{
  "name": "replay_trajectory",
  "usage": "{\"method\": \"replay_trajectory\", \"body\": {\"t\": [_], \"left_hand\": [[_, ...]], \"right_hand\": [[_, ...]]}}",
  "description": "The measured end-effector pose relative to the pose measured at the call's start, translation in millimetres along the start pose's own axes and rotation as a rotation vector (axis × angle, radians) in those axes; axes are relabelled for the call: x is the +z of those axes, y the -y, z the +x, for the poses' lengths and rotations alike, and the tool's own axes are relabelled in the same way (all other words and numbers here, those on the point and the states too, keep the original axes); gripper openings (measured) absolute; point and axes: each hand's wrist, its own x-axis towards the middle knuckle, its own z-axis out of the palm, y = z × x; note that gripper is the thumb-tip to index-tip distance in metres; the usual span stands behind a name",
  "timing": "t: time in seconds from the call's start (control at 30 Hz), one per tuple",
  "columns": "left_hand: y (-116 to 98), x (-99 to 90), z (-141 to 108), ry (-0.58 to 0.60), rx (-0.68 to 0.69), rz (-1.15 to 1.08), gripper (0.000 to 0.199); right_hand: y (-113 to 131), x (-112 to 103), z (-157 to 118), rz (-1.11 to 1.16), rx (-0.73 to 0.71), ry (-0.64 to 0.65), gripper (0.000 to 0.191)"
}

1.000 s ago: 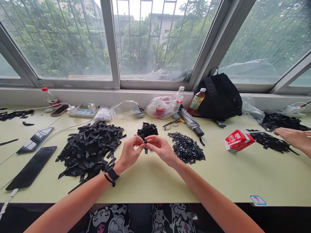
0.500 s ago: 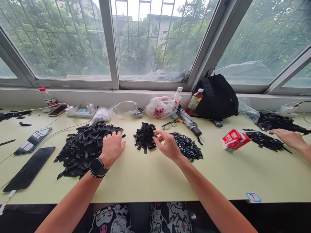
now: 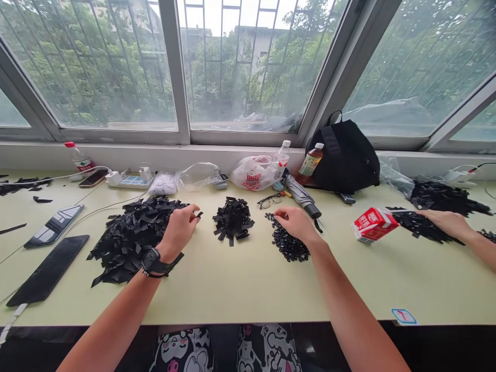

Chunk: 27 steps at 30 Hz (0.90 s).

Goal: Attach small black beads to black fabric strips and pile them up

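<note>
**A black smartwatch on the left wrist, cartoon-print clothing over the lap**

The smartwatch has a dark rectangular face and a wide black strap, and a thin dark bracelet sits just beside it, nearer the left forearm. Below the table edge, the black-and-white garment shows large cartoon characters with pink touches, split by a plain dark panel down the middle.

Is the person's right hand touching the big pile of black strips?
No, the right hand is at the heap of small black buttons, away from that pile.
</note>
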Motion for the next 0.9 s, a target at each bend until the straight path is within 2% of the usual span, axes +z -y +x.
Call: {"method": "replay_trajectory", "body": {"t": [0.17,0.33,0.43,0.53,0.6,0.73,0.9], "left_hand": [[-4.2,-1.6,1.5,-0.037,-0.012,-0.235,0.018],[-5.4,-3.0,2.1,-0.032,-0.043,-0.244,0.019],[-5.9,-3.4,2.1,-0.068,-0.057,-0.229,0.022],[-5.7,-2.9,3.0,-0.11,-0.072,-0.296,0.03],[-5.0,-1.2,4.1,-0.117,-0.092,-0.371,0.028],[-6.1,4.7,6.6,-0.084,-0.136,-0.528,0.021],[-16.0,9.5,5.6,0.04,-0.225,-0.697,0.024]], "right_hand": [[7.3,11.3,-0.2,-0.055,-0.015,0.047,0.013],[15.0,17.7,-3.0,-0.093,-0.034,0.052,0.015],[18.4,19.1,-3.6,-0.129,-0.03,0.057,0.011],[19.3,19.5,-3.3,-0.147,-0.024,0.067,0.01],[19.0,19.8,-2.9,-0.15,-0.019,0.081,0.01],[17.7,20.6,-2.7,-0.15,-0.033,0.084,0.01],[15.3,20.8,-3.6,-0.139,-0.058,0.078,0.012]]}}
